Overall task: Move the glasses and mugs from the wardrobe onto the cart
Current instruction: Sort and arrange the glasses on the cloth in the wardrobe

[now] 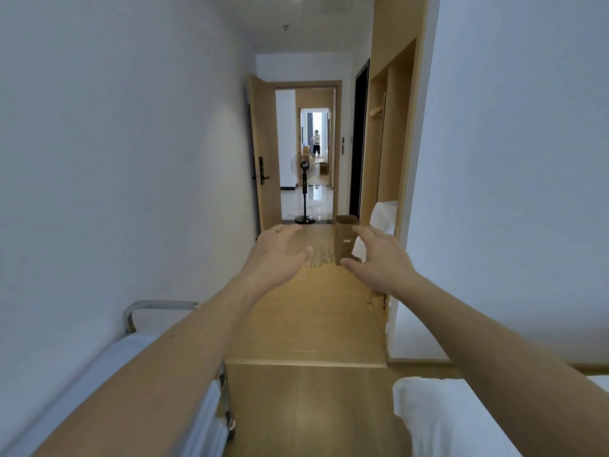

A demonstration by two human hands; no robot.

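Both bare arms reach forward over a smooth, pale wooden floor. The left hand and the right hand hang in the air with fingers spread and loosely bent, holding nothing. Between the two hands, farther along the floor, stands a small cluster of clear glasses, their thin transparent walls hard to count; they sit on the floorboards just left of a tall brown cardboard box, which is rectangular, matte and open at the top. A white crumpled cloth hangs at the box's right side. Right of the box rises the light-wood wardrobe, open-fronted with flat panels and square edges, and something draped in white cloth sits in its lower part. Well nearer than the box, at lower left, is the cart, with a rounded, shiny metal rail and a white covering over its top. At lower right lies a soft white pillow. A low step edge crosses the floor nearer than the glasses. Beyond the box an open wooden door with a black handle gives onto a glossy tiled passage, where a black pedestal fan stands in the doorway. The strip of floor between the plain white wall on the left and the wardrobe is narrow.
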